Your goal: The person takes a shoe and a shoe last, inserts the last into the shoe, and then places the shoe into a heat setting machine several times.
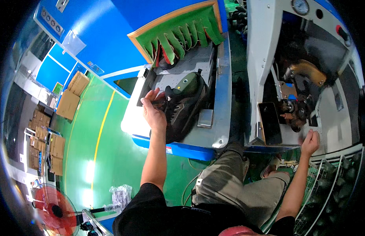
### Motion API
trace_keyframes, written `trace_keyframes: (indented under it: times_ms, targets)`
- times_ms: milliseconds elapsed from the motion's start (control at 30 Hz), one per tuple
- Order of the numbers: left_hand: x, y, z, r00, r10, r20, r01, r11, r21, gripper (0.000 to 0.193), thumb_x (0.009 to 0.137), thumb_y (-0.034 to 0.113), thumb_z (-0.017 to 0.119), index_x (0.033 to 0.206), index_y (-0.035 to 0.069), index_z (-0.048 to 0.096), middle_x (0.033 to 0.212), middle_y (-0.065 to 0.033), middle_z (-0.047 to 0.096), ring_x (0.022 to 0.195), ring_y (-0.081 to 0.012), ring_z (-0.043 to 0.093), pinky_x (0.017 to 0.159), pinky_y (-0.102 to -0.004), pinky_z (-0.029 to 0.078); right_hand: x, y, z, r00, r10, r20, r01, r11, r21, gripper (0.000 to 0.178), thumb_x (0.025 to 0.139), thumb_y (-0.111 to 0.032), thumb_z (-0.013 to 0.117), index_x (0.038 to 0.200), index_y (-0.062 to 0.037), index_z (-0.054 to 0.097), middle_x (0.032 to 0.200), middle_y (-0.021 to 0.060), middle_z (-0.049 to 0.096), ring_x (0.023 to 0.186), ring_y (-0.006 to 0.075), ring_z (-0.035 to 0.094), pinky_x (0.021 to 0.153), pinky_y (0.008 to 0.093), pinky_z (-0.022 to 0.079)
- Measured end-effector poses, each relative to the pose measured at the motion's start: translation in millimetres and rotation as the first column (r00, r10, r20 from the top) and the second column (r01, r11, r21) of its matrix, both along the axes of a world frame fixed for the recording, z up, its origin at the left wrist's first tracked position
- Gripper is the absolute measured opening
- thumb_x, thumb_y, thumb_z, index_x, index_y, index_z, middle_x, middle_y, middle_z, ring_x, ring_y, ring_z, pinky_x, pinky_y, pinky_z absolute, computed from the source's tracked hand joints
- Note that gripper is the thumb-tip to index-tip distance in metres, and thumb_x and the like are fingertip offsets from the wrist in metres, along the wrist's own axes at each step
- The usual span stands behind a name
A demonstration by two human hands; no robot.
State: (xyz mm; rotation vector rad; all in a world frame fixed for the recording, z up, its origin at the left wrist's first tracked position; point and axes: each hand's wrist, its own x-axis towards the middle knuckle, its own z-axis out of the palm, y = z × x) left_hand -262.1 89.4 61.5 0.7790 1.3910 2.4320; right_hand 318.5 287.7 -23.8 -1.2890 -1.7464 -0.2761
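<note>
A black shoe (185,108) with a green shoe last (187,84) inside lies at the near end of a conveyor (190,69), its toe toward me. My left hand (154,112) is at the shoe's left side, thumb and forefinger stretched out; its other fingers are partly in shadow against the shoe, and whether they touch it is unclear. My right hand (310,142) is closed in a fist by the front ledge of the white machine (265,51) on the right. Whatever may be inside that fist is hidden.
Green fringed strips (178,41) hang over the conveyor's opening in a blue machine (96,23). A small metallic block (205,118) sits right of the shoe. A dark phone-like panel (270,122) leans on the right machine. Below my right arm stands a wire rack (328,185); a red fan (55,210) is lower left.
</note>
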Motion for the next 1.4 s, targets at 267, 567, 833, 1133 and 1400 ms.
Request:
trace_keyframes:
  times_ms: [267, 567, 833, 1133, 1400]
  targets:
    - [9, -73, 124, 0.92, -0.058, -0.387, 0.142, 0.971, 0.193, 0.048, 0.109, 0.034, 0.032, 0.119, -0.004, 0.059, 0.112, -0.0235, 0.069, 0.099, -0.0326, 0.07, 0.088, -0.0416, 0.057, -3, -2, 8, 0.997, -0.034, 0.065, 0.035, 0.999, -0.009, 0.032, 0.098, -0.02, 0.057, 0.074, -0.0002, 0.052, 0.071, 0.0145, 0.051, 0.07, 0.0356, 0.054, 0.065, 0.0453, 0.042]
    - [56, -59, 119, 0.752, -0.036, -0.658, -0.291, 0.878, -0.381, 0.058, 0.09, 0.03, 0.073, 0.132, -0.006, 0.054, 0.113, -0.0237, 0.07, 0.099, -0.0283, 0.069, 0.088, -0.0357, 0.053, 10, -4, 8, 0.999, -0.026, 0.026, 0.025, 0.999, 0.025, 0.034, 0.098, -0.019, 0.06, 0.071, -0.0015, 0.05, 0.068, 0.0121, 0.049, 0.066, 0.0315, 0.051, 0.062, 0.0427, 0.041]
    - [16, -18, 16, 0.743, -0.381, -0.55, -0.325, 0.514, -0.794, 0.097, 0.07, 0.047, 0.087, 0.14, -0.002, 0.042, 0.125, -0.026, 0.062, 0.118, -0.0399, 0.06, 0.098, -0.0451, 0.048, -10, -44, 12, 0.962, 0.074, -0.264, -0.059, 0.996, 0.065, 0.028, 0.101, -0.02, 0.058, 0.082, -0.0002, 0.053, 0.072, 0.0084, 0.051, 0.067, 0.0255, 0.051, 0.064, 0.0382, 0.042]
    - [8, -16, 30, 0.74, -0.434, -0.513, -0.269, 0.508, -0.818, 0.088, 0.071, 0.047, 0.087, 0.128, -0.008, 0.049, 0.117, -0.0281, 0.065, 0.11, -0.0371, 0.065, 0.093, -0.0424, 0.05, -21, -224, -161, 0.636, -0.427, -0.643, -0.478, 0.436, -0.762, 0.027, 0.097, -0.028, 0.06, 0.099, -0.0013, 0.066, 0.086, 0.0079, 0.067, 0.073, 0.0205, 0.061, 0.071, 0.0348, 0.049]
    - [15, 14, 6, 0.709, -0.2, -0.676, -0.367, 0.714, -0.597, 0.074, 0.071, 0.037, 0.089, 0.126, -0.001, 0.057, 0.114, -0.0182, 0.068, 0.103, -0.0304, 0.065, 0.095, -0.0405, 0.049, -52, -200, -138, 0.956, 0.057, -0.288, -0.291, 0.047, -0.956, 0.032, 0.091, -0.028, 0.064, 0.108, -0.0013, 0.069, 0.104, 0.0185, 0.07, 0.096, 0.0324, 0.068, 0.083, 0.0436, 0.052]
